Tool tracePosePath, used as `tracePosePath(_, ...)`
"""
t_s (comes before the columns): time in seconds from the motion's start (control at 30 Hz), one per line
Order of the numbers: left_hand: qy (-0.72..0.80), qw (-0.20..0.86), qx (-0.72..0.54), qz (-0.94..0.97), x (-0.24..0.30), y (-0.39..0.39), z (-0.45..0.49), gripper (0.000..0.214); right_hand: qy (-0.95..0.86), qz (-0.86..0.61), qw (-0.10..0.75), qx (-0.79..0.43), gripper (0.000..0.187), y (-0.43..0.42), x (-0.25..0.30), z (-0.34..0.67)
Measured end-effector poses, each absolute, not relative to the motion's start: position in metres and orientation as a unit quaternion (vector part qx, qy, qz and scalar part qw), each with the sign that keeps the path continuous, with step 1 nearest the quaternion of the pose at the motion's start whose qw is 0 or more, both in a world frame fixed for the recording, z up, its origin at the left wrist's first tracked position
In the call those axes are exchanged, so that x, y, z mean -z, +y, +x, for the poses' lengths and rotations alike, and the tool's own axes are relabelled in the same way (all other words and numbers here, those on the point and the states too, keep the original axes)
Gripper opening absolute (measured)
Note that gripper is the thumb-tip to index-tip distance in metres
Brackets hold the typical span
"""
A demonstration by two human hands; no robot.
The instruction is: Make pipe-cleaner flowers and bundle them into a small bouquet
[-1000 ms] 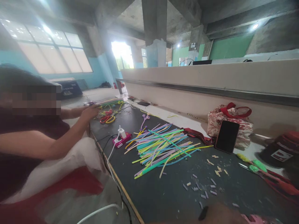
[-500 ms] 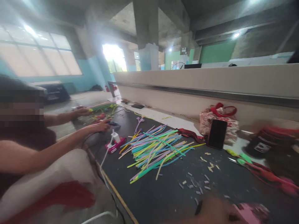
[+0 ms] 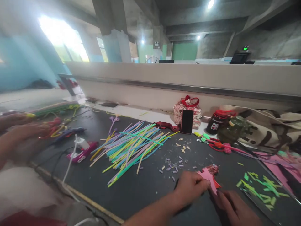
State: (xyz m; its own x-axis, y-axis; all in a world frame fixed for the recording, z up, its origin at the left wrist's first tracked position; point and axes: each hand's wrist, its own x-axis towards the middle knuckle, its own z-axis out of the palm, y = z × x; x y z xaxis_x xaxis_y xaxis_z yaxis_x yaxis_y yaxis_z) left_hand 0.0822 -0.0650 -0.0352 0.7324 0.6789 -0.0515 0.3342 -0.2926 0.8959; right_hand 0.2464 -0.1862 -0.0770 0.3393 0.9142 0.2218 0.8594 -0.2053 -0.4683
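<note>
The left hand (image 3: 191, 187) pinches its fingers together, forearm stretched forward; right hand (image 3: 231, 205) lies flat just beside.

View has swung right: the pile of pastel pipe-cleaner sticks (image 3: 131, 147) went from centre toward 9 o'clock, & the black slab phone (image 3: 187, 121) from 3 o'clock to mid-frame. The co-worker slid to the 9 o'clock edge, w/ only blurred co-worker's hands (image 3: 16, 133) showing now. Own hands, before just a sliver at 6 o'clock, are fully in at 5 o'clock: left hand (image 3: 190, 188) pinches a pink flat cut-out (image 3: 208, 176), right hand (image 3: 234, 207) lies flat, fingertips at its lower tip. Newly in view approx 3 o'clock: dark jar w/ red lid (image 3: 217, 121), green glass jar (image 3: 232, 129), cream cloth bag w/ brown straps (image 3: 270, 130); at 4 o'clock, bright green cut scraps (image 3: 258, 185)
</note>
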Motion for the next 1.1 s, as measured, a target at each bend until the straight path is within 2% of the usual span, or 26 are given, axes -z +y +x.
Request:
tracePosePath(0.3, 0.305, 0.477, -0.197, 0.8, 0.035, -0.064, 0.082, 0.035, -0.579, -0.77, 0.269, 0.0, 0.038, -0.183, 0.078, 0.233)
tracePosePath(0.8, 0.303, 0.515, -0.196, 0.777, 0.035, -0.062, 0.082, 0.035, -0.527, -0.794, 0.296, -0.071, 0.032, -0.184, 0.068, 0.218)
tracePosePath(0.97, 0.289, 0.525, -0.196, 0.776, 0.035, -0.062, 0.081, 0.033, -0.553, -0.797, 0.237, -0.059, 0.029, -0.186, 0.055, 0.218)
tracePosePath(1.1, 0.295, 0.525, -0.195, 0.774, 0.034, -0.061, 0.08, 0.033, -0.568, -0.805, 0.163, 0.039, 0.028, -0.164, 0.021, 0.274)
